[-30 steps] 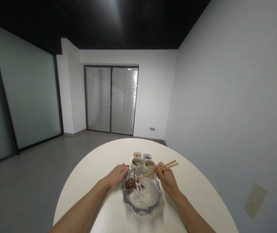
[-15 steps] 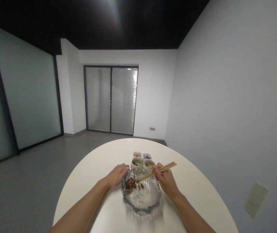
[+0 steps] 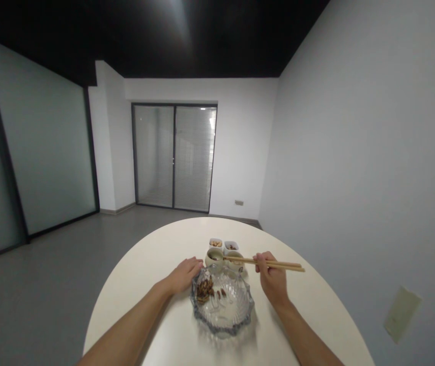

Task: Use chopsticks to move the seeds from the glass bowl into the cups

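Observation:
My right hand (image 3: pixel 272 278) grips a pair of wooden chopsticks (image 3: pixel 274 263), whose tips point left to the near rim area of a left beige cup (image 3: pixel 214 258). Whether the tips hold a piece is too small to tell. A right beige cup (image 3: pixel 236 265) sits partly behind the chopsticks. Flat at the left rim of a clear glass bowl (image 3: pixel 223 331) lies my left hand (image 3: pixel 183 274), fingers stretched out. Brown, nut-like pieces (image 3: pixel 204 291) are heaped in the bowl's left side, with a few loose ones near its middle.
Behind the cups stand two small white dishes, one with pale nuts (image 3: pixel 215 243), the other with dark pieces (image 3: pixel 231 246). Everything rests on a round cream table (image 3: pixel 141 284). A white wall (image 3: pixel 354 152) runs along the right.
My right hand has moved right and swung the chopsticks' tips up out of the glass bowl to the left beige cup. My left hand has stayed in place.

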A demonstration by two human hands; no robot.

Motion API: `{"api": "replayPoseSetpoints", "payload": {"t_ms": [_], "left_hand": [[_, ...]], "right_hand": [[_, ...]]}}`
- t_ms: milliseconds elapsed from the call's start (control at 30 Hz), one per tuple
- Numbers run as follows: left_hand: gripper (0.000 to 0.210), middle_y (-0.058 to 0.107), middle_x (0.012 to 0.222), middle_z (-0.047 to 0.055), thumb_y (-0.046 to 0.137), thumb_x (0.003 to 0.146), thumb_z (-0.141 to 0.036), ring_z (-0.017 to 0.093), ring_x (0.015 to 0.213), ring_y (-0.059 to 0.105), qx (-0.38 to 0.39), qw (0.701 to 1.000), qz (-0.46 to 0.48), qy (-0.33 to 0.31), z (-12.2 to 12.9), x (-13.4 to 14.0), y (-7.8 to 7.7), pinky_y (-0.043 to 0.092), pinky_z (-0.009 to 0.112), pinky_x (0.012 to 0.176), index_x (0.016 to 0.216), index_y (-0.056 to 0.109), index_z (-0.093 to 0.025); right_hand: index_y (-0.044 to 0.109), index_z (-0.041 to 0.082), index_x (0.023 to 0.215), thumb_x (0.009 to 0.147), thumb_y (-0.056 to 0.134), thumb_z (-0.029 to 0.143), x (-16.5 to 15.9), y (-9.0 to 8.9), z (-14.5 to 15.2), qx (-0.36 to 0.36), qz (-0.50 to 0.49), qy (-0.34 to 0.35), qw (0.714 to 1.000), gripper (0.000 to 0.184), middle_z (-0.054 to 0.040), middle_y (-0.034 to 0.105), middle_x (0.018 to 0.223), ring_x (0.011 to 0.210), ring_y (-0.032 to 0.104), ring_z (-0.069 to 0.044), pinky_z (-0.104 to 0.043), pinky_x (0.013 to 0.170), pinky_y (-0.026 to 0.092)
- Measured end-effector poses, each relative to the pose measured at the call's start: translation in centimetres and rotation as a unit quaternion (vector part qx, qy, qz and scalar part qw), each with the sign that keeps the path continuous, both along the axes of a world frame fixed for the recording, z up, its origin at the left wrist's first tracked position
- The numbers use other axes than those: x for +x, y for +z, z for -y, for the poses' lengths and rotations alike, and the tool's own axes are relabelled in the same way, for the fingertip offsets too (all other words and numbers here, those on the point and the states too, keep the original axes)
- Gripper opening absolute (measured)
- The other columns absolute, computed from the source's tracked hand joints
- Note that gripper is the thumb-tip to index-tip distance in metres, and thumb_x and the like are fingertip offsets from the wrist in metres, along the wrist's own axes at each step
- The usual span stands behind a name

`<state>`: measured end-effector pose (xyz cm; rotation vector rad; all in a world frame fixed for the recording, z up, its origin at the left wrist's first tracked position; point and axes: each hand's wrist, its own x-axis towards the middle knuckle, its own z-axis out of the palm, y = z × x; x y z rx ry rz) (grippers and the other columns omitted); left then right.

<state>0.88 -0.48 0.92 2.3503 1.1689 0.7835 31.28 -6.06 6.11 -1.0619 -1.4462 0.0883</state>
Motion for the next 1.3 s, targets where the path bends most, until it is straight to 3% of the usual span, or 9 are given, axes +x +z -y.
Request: {"api": "replayPoseSetpoints", "payload": {"t_ms": [367,567,800,1133,1300], "left_hand": [[0.062,0.069,0.142,0.009,0.024,0.110,-0.057,0.029,0.135,0.055,-0.017,1.000,-0.003,0.009,-0.5,-0.2,-0.7,0.034,0.043,0.123,0.131,0.071,-0.022],[0.064,0.066,0.147,0.009,0.021,0.110,-0.056,0.031,0.141,0.051,-0.026,0.999,-0.022,0.010,-0.5,-0.2,-0.7,0.030,0.044,0.125,0.137,0.068,-0.021],[0.064,0.068,0.144,0.009,0.022,0.110,-0.058,0.030,0.139,0.052,-0.019,1.000,-0.006,0.005,0.0,-0.1,-0.2,0.032,0.044,0.125,0.133,0.070,-0.022],[0.064,0.071,0.134,0.012,0.019,0.111,-0.053,0.029,0.129,0.058,-0.001,1.000,-0.017,-0.004,0.2,0.1,0.3,0.035,0.041,0.121,0.126,0.071,-0.019],[0.060,0.070,0.137,0.011,0.021,0.111,-0.050,0.029,0.129,0.058,-0.012,1.000,-0.019,0.000,0.1,0.1,0.3,0.038,0.043,0.119,0.132,0.069,-0.020]], "right_hand": [[0.056,0.025,0.063,0.095,0.041,0.084,2.0,-0.8,-2.1,0.007,-0.034,-0.074,0.997,0.069,-0.0003,0.058,0.058,0.058,0.055,-0.020,-0.032,0.063,0.043],[0.056,0.025,0.065,0.098,0.045,0.077,1.5,-1.8,-3.1,-0.016,-0.019,-0.041,0.999,0.063,0.0016,0.056,0.058,0.057,0.053,-0.019,-0.031,0.062,0.041],[0.055,0.025,0.063,0.097,0.046,0.077,0.7,-1.6,-3.1,-0.023,-0.020,-0.018,0.999,0.063,0.0021,0.054,0.057,0.057,0.052,-0.019,-0.030,0.060,0.040],[0.068,0.022,0.075,0.093,0.049,0.081,1.3,-1.3,-2.8,-0.020,-0.070,-0.015,0.997,0.065,-0.0012,0.063,0.061,0.060,0.057,-0.021,-0.031,0.059,0.044],[0.067,0.022,0.071,0.091,0.051,0.085,0.5,-0.3,-1.1,-0.025,-0.092,0.053,0.994,0.068,-0.0013,0.060,0.056,0.057,0.056,-0.020,-0.030,0.057,0.045]]}}
